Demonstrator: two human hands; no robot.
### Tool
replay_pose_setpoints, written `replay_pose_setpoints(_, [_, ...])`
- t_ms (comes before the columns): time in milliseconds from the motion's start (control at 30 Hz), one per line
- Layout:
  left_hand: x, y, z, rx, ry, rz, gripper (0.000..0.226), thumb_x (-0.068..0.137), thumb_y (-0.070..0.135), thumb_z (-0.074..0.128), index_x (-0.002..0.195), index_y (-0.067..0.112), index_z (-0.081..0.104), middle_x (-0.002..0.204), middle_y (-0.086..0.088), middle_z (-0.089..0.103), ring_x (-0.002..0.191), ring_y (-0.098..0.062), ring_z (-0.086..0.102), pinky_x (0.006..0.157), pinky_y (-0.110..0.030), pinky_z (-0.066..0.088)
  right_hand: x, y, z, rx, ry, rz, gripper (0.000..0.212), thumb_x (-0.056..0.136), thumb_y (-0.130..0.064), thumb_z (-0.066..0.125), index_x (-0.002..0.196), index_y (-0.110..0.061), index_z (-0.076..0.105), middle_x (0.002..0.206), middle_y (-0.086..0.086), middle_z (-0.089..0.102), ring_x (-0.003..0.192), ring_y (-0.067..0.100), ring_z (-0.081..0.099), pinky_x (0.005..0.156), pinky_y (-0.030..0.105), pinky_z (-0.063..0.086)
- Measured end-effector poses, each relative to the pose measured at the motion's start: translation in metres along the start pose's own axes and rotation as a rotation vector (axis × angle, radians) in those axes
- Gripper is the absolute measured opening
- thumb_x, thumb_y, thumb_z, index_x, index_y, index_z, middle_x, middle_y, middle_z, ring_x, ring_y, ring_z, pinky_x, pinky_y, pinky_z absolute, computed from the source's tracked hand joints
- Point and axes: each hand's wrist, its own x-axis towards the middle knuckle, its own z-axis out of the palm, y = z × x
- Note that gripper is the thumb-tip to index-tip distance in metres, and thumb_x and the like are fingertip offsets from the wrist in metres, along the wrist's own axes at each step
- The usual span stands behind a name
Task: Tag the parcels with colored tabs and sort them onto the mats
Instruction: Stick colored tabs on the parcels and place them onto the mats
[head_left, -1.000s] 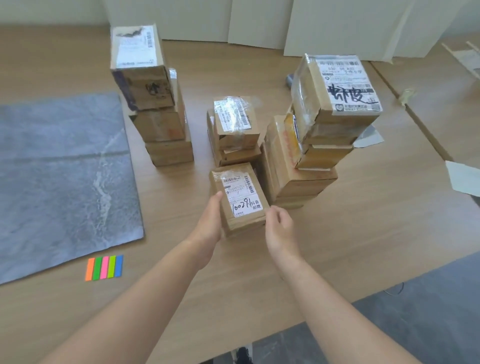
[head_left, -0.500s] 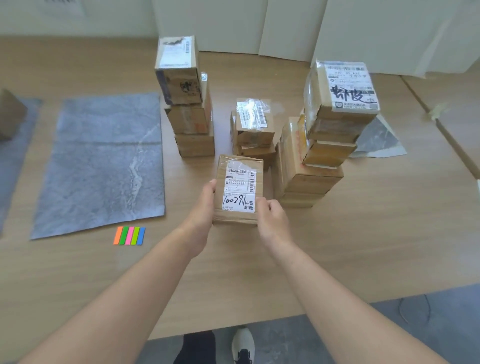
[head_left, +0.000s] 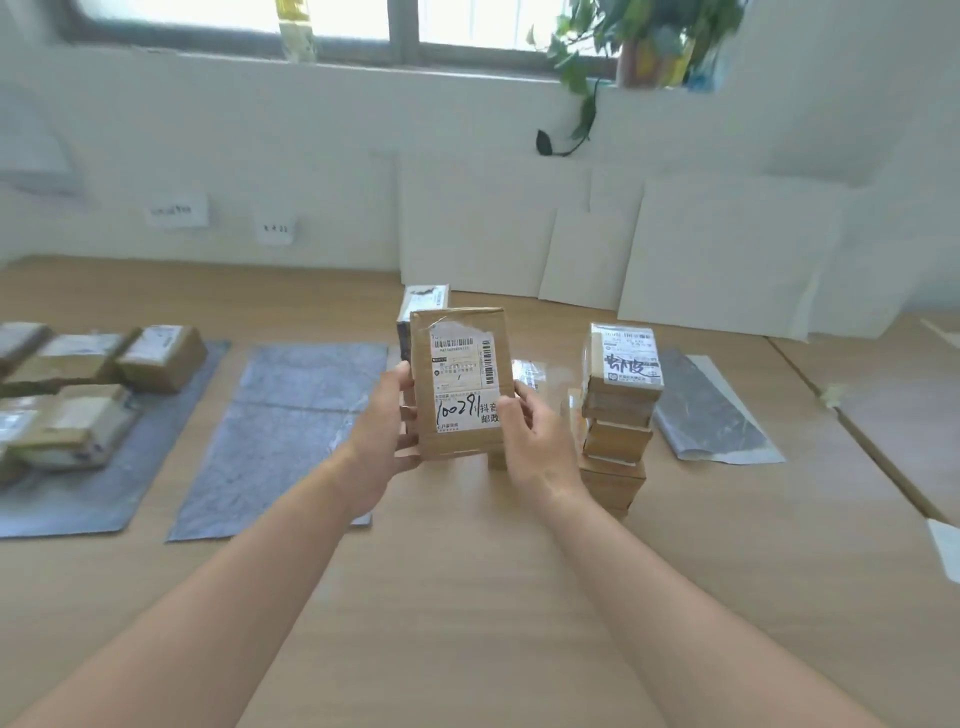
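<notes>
I hold the labelled parcel (head_left: 462, 384) upright, off the table, just right of the middle grey mat (head_left: 291, 415) — long axis vertical, label toward me. Left hand (head_left: 382, 431) grips its left edge; right hand (head_left: 535, 441) grips its lower right corner. Left hand is nearer the mat.

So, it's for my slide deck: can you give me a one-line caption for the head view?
Left hand and right hand hold a labelled parcel above the table, stacked parcels beside it.

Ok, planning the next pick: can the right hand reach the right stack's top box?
Probably not yet: the right hand grips the parcel; the top box itself stands uncovered nearby.
</notes>
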Motion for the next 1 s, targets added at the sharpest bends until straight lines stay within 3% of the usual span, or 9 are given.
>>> replay_pose_setpoints(67, [-0.015,0.021,-0.004,-0.015,-0.01,0.055,0.037,0.101,0.056,0.038,0.098,0.032,0.065,0.092,-0.002,0.066,0.09,-0.028,0.064,0.1,-0.049,0.05,-0.005,-0.026,-0.014,-0.001,-0.009,-0.065,0.021,0.104,-0.038,0.047,0.119,-0.041,0.062,0.102,-0.025,0.07,0.095,-0.013,0.062,0.079,0.007,0.043])
replay_pose_setpoints(133, [-0.027,0.04,-0.011,-0.023,0.001,0.109,0.036,0.101,0.058,0.037,0.106,0.035,0.064,0.099,-0.004,0.066,0.092,-0.028,0.066,0.097,-0.047,0.052,-0.011,-0.052,-0.022,0.033,-0.025,-0.114,0.018,0.106,-0.035,0.046,0.116,-0.044,0.058,0.097,-0.029,0.066,0.081,-0.021,0.058,0.071,0.003,0.04])
replay_pose_setpoints(200, [-0.039,0.058,-0.019,-0.008,0.006,0.152,0.036,0.101,0.059,0.036,0.112,0.037,0.063,0.104,-0.006,0.066,0.095,-0.029,0.067,0.096,-0.045,0.053,-0.015,-0.071,-0.025,0.074,-0.04,-0.161,0.027,0.105,-0.035,0.045,0.127,-0.036,0.06,0.107,-0.021,0.071,0.088,-0.014,0.062,0.079,0.011,0.047])
replay_pose_setpoints(300, [-0.057,0.077,-0.033,0.002,0.022,0.204,0.04,0.1,0.062,0.036,0.116,0.038,0.063,0.116,-0.01,0.066,0.106,-0.033,0.068,0.102,-0.049,0.051,-0.023,-0.096,-0.023,0.123,-0.046,-0.206,0.023,0.105,-0.032,0.045,0.122,-0.035,0.06,0.106,-0.024,0.068,0.093,-0.02,0.06,0.071,0.001,0.042])
replay_pose_setpoints(433, [-0.077,0.09,-0.058,-0.002,0.051,0.251,0.041,0.098,0.063,0.034,0.115,0.04,0.063,0.117,-0.009,0.067,0.113,-0.035,0.066,0.106,-0.054,0.048,-0.035,-0.121,-0.006,0.13,-0.031,-0.235,0.03,0.1,-0.042,0.045,0.12,-0.032,0.065,0.11,-0.016,0.074,0.104,0.004,0.066,0.082,0.025,0.049])
replay_pose_setpoints(533, [-0.088,0.093,-0.083,-0.009,0.066,0.277,0.044,0.093,0.067,0.039,0.115,0.039,0.065,0.118,-0.009,0.067,0.114,-0.035,0.066,0.107,-0.055,0.047,-0.044,-0.137,0.016,0.124,-0.027,-0.25,0.041,0.091,-0.053,0.041,0.119,-0.033,0.065,0.108,-0.013,0.074,0.101,0.011,0.067,0.085,0.034,0.053])
replay_pose_setpoints(733, [-0.093,0.094,-0.159,-0.061,0.127,0.302,0.044,0.098,0.061,0.039,0.122,0.035,0.065,0.115,-0.007,0.067,0.105,-0.031,0.069,0.104,-0.052,0.05,-0.06,-0.17,0.075,0.135,-0.073,-0.279,0.023,0.103,-0.037,0.044,0.108,-0.025,0.062,0.098,-0.011,0.072,0.087,0.01,0.064,0.065,0.02,0.043])
replay_pose_setpoints(900, [-0.089,0.091,-0.246,-0.058,0.144,0.297,0.047,0.099,0.061,0.038,0.13,0.036,0.062,0.116,-0.006,0.065,0.101,-0.025,0.069,0.102,-0.048,0.051,-0.069,-0.191,0.163,0.126,-0.098,-0.282,0.016,0.1,-0.04,0.046,0.101,-0.03,0.058,0.101,-0.007,0.073,0.096,0.013,0.068,0.082,0.036,0.055])
replay_pose_setpoints(1000, [-0.086,0.089,-0.3,-0.05,0.149,0.257,0.052,0.09,0.066,0.042,0.128,0.037,0.064,0.12,-0.008,0.065,0.103,-0.026,0.068,0.106,-0.052,0.048,-0.077,-0.2,0.219,0.139,-0.103,-0.27,0.016,0.101,-0.039,0.046,0.103,-0.027,0.056,0.102,-0.008,0.071,0.096,0.012,0.068,0.078,0.022,0.052])
